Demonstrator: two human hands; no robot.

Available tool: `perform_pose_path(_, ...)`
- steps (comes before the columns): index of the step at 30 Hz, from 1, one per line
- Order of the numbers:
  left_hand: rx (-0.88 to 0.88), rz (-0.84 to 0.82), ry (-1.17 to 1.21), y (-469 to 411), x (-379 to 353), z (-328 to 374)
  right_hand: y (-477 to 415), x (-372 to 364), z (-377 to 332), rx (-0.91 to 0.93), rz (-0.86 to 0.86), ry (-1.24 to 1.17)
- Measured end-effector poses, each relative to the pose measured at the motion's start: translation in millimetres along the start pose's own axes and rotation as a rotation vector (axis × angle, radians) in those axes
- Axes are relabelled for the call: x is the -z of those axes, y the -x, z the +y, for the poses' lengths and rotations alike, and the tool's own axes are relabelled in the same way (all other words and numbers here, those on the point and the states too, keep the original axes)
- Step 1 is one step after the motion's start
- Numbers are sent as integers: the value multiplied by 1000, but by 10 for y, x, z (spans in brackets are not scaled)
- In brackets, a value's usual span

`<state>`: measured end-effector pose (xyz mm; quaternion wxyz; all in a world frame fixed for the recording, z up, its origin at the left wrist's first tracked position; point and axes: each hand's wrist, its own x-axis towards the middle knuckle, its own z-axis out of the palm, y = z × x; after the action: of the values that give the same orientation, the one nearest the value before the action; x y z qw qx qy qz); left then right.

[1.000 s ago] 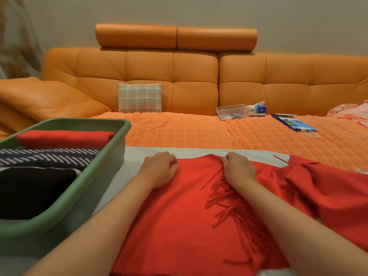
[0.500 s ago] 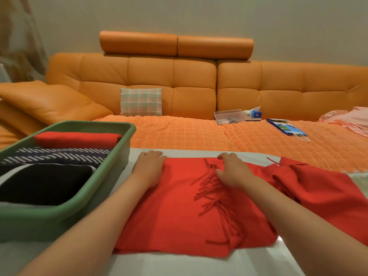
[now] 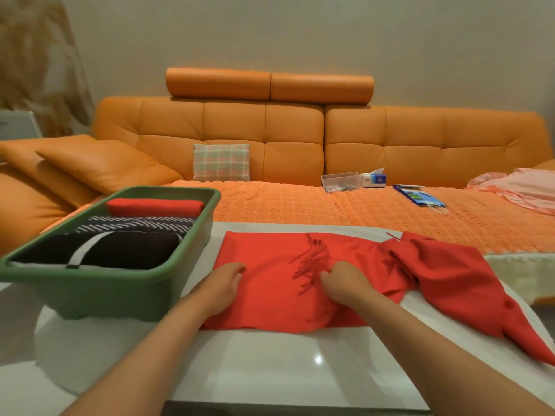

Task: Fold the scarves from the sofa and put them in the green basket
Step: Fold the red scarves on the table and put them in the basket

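Red scarf [image 3: 270,283], half folded: hands sliding back from far edge, smoothing. Left hand [image 3: 223,283] pressing flat; right hand [image 3: 345,283] curling at fringe [image 3: 312,259], grip unclear. Green basket [image 3: 120,291] waiting at left.

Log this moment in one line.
folding red scarf | left hand resting on it | right hand pinching fringe | green basket holds three

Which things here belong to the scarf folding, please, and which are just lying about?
Job: red scarf, green basket, folded scarves inside it, left hand, right hand.
Lying about: checked cushion, clear box, tissue box, blue bag, pink cloth.
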<state>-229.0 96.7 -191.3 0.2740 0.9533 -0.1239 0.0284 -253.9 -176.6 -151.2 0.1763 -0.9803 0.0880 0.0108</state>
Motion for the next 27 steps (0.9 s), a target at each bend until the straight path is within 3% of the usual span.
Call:
perform_pose_path(5, -4, -139, -142, 161, -26, -4, 43, 32, 103, -29, 193, -8)
perform_pose_path(10, 34, -242, -422, 219, -30, 15, 83, -80, 226, -14, 131, 270)
perform_pose_path(14, 23, -239, -458, 157, 45, 101, 54, -71, 258, 282, 295, 399)
perform_pose_path(16, -45, -140, -433, 86, 54, 185, -1, -72, 296, 440, 225, 395)
perform_pose_path(19, -89, 1, -342, -60, -18, 288, -85, -52, 255, 352, 90, 354)
perform_pose_path(23, -129, 90, -364, -313, -151, 373, -363, 27, 72, 222, 268, 181)
perform_pose_path(25, -147, 98, -332, -459, -191, 396, -592, 45, -13, 131, 281, 49)
perform_pose_path(27, -151, 88, -289, -595, -218, 398, -839, 26, -67, 38, 245, 65)
